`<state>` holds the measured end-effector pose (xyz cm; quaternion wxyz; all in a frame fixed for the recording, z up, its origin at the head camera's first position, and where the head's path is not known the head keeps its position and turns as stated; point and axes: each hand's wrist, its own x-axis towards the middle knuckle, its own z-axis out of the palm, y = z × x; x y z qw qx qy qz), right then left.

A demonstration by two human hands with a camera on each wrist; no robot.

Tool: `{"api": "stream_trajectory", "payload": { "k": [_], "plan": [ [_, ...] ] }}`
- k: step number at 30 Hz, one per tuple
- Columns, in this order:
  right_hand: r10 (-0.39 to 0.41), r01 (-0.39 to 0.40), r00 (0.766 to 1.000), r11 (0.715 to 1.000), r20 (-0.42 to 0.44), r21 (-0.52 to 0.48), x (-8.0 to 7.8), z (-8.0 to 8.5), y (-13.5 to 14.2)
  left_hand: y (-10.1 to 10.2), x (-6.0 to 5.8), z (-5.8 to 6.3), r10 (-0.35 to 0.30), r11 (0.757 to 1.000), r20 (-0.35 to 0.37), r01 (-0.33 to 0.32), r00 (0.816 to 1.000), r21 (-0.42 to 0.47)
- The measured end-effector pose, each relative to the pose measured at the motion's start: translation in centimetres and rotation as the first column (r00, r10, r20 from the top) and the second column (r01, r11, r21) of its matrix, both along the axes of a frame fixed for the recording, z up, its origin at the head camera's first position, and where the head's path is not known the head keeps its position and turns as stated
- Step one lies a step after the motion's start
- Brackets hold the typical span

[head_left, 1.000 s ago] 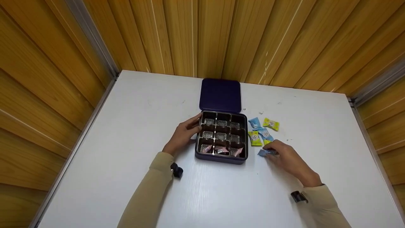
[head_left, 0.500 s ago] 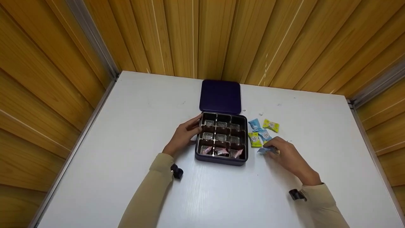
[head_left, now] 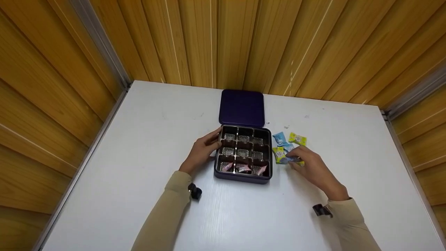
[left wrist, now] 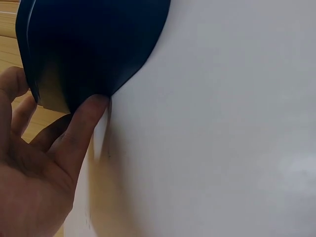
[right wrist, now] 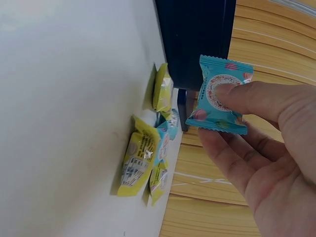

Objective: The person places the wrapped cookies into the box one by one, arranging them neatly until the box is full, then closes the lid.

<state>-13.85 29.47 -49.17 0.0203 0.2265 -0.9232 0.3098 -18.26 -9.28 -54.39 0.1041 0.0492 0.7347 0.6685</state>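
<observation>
A dark blue tin (head_left: 243,178) stands on the white table, its brown insert divided into several compartments. The three front compartments each hold a pink-wrapped candy (head_left: 243,168). My left hand (head_left: 199,153) grips the tin's left side, and in the left wrist view the thumb presses the tin wall (left wrist: 103,44). Right of the tin, my right hand (head_left: 313,167) pinches a blue-wrapped candy (right wrist: 212,111) between thumb and fingers, raised off the table. Beneath and beside it lie yellow candies (right wrist: 136,163) and blue candies (head_left: 279,138); the hand partly hides some.
Behind the tin, its dark blue lid (head_left: 241,108) lies flat on the table (head_left: 146,139). One yellow candy (head_left: 298,138) lies at the back right of the pile. Wood-patterned walls (head_left: 195,42) enclose the table's back and sides.
My right hand has lifted the blue candy and moved it slightly left and away from me, over the pile. The left hand keeps its hold on the tin.
</observation>
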Motion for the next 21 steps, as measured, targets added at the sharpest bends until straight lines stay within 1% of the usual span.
{"api": "stream_trajectory", "payload": {
  "k": [3,6,12,16,21],
  "plan": [
    [0.014,-0.014,0.999,1.0,-0.039,-0.007,-0.3,0.0,-0.3,0.0,0.1,0.0,-0.002,1.0,-0.031,0.002,1.0,-0.014],
    [0.017,-0.018,0.998,1.0,-0.054,-0.019,-0.5,0.3,-0.7,0.1,0.2,-0.1,0.0,1.0,-0.067,-0.002,0.998,-0.028],
    [0.029,-0.032,0.996,0.999,-0.09,-0.035,-0.9,0.8,-1.3,0.3,0.3,-0.3,0.021,0.999,-0.097,-0.025,0.995,-0.036],
    [0.039,-0.043,0.995,0.998,-0.092,-0.045,-1.0,1.1,-1.7,0.3,0.4,-0.5,0.04,0.999,-0.128,-0.044,0.991,-0.031],
    [0.045,-0.05,0.995,0.997,-0.086,-0.06,-1.2,1.4,-2.1,0.3,0.5,-0.6,0.058,0.998,-0.134,-0.06,0.989,-0.009]
  ]
}}
